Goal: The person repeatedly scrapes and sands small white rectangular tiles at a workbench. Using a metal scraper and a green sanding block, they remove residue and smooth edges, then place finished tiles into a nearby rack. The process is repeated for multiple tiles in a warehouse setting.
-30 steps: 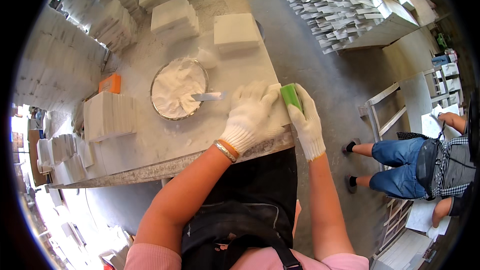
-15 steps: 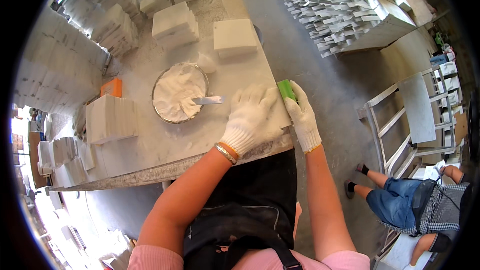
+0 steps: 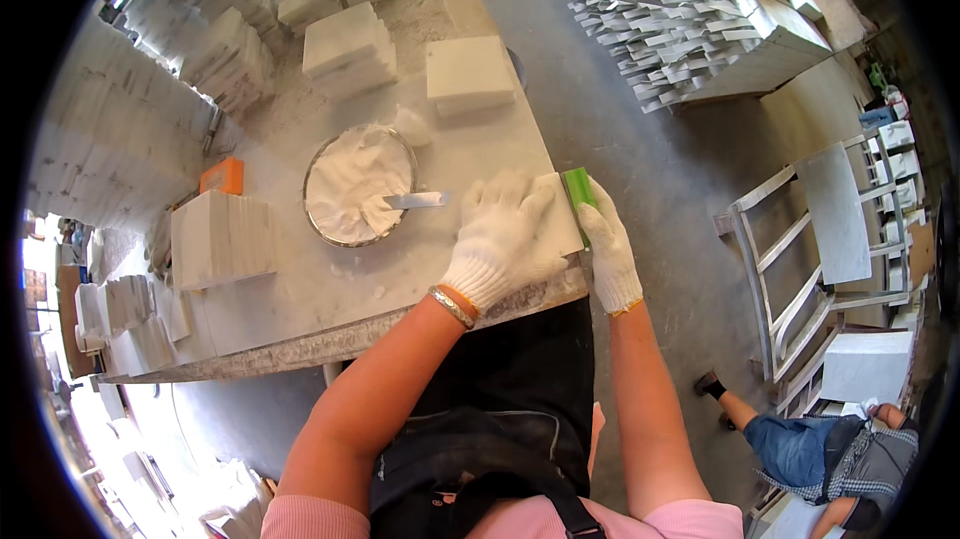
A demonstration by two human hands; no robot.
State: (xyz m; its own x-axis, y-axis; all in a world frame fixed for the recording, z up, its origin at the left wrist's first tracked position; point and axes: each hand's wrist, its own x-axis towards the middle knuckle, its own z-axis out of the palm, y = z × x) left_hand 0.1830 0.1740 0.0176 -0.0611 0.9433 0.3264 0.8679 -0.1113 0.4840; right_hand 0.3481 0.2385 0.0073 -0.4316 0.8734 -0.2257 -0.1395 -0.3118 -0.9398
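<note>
My left hand [image 3: 498, 235], in a white knit glove, presses flat on a pale stone tile [image 3: 556, 221] at the table's right edge, fingers stretched out. At the tile's outer edge, my right hand [image 3: 608, 251], gloved too, grips a green block [image 3: 577, 191] from the outer side. The block's long side lies along that edge. Left of my left hand stands a round metal-rimmed bowl [image 3: 307, 207] of white powder [image 3: 350, 182]. A flat metal scraper blade [image 3: 418, 200] sticks out of the powder over the rim.
Tile stacks [image 3: 350, 49] stand along the table's far and left sides. A tile pile [image 3: 470, 71] sits beyond my hands, an orange box [image 3: 222, 177] at left. On the right are a metal rack [image 3: 765, 259], stacked stone strips [image 3: 680, 19] and another person [image 3: 800, 444].
My right hand and the green block have slid slightly toward me along the tile's edge. My left hand stays in place. The other person has shifted down toward the lower right.
</note>
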